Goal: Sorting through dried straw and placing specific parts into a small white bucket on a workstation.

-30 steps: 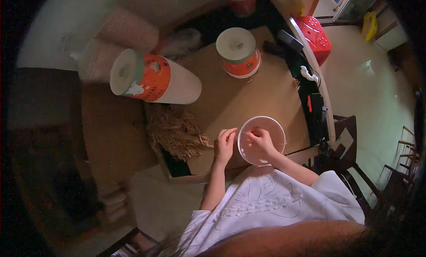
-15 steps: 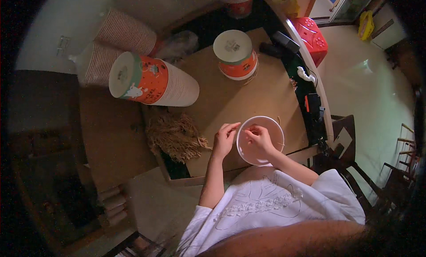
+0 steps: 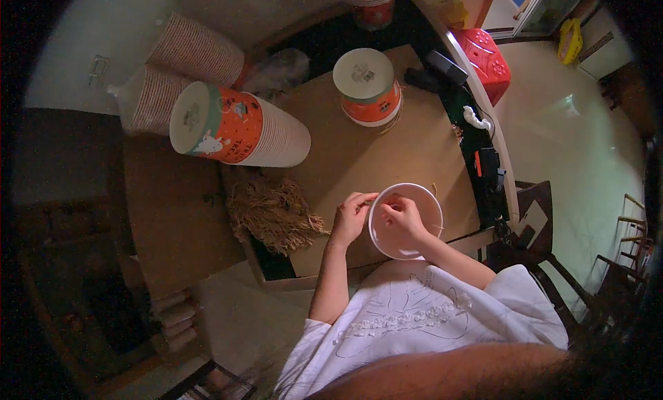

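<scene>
The left hand (image 3: 351,217) is held against the outer left side of a white paper tub (image 3: 429,213), its fingers bent and its thumb drawn in to a half-closed pinch by the rim. The right hand (image 3: 402,217) is lowered inside the tub's mouth, fingers curled nearly together; whether anything is gripped by either hand cannot be told. The tub is held at the table's near edge, close to the body, and a strand of twine (image 3: 434,188) is seen sticking out at its right side.

The step in hand is judged to be the fastening of twine at the tub's left wall. It is best done with the wall backed from both sides, so that the rim is not buckled, and with the strand pulled gently until both sides are matched.

One tub is being worked on. One bundle of brown twine (image 3: 275,213) is laid to the left, its strands too tangled to be counted. On one cardboard sheet (image 3: 421,151), one upturned printed tub (image 3: 364,79) is stood. One tall printed stack (image 3: 238,127) is placed left of it; behind are seen two more stacks (image 3: 197,51), and one stack (image 3: 373,3) is set at the far edge. Beyond the table (image 3: 513,189), one red stool (image 3: 487,61) is counted.
</scene>
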`<move>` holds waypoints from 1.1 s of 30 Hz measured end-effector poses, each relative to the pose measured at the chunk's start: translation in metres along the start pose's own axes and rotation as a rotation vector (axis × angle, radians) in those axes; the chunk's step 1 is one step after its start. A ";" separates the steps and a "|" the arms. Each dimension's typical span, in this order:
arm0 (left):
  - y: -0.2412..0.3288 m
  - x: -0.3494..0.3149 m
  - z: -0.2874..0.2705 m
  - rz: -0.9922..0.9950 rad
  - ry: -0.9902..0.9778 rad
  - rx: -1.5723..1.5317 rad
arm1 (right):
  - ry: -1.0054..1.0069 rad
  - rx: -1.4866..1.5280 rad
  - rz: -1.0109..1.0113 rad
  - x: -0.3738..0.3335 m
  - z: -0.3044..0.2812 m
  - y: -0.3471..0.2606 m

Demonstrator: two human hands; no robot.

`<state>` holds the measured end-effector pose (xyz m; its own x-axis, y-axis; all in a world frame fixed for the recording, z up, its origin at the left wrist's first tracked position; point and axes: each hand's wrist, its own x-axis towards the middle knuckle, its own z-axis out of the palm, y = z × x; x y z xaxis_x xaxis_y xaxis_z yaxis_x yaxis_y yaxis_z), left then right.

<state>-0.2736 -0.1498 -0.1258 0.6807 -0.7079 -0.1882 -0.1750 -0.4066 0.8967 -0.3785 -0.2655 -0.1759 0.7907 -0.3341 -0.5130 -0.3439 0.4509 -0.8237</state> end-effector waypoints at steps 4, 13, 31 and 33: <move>0.000 0.001 -0.001 0.011 -0.020 0.023 | -0.008 -0.032 -0.010 0.002 0.000 -0.001; 0.001 0.001 0.001 -0.007 0.032 0.161 | -0.048 -0.181 -0.062 -0.003 -0.004 -0.012; -0.017 0.006 -0.002 -0.457 -0.302 -0.515 | -0.351 -1.359 -0.272 0.037 0.021 -0.099; -0.024 0.005 0.010 -0.488 -0.127 -0.912 | -0.390 -1.380 -0.190 0.042 0.006 -0.081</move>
<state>-0.2731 -0.1487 -0.1521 0.4435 -0.6611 -0.6052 0.7394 -0.1119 0.6639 -0.3141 -0.3116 -0.1295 0.8867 0.0470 -0.4599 -0.2475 -0.7920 -0.5581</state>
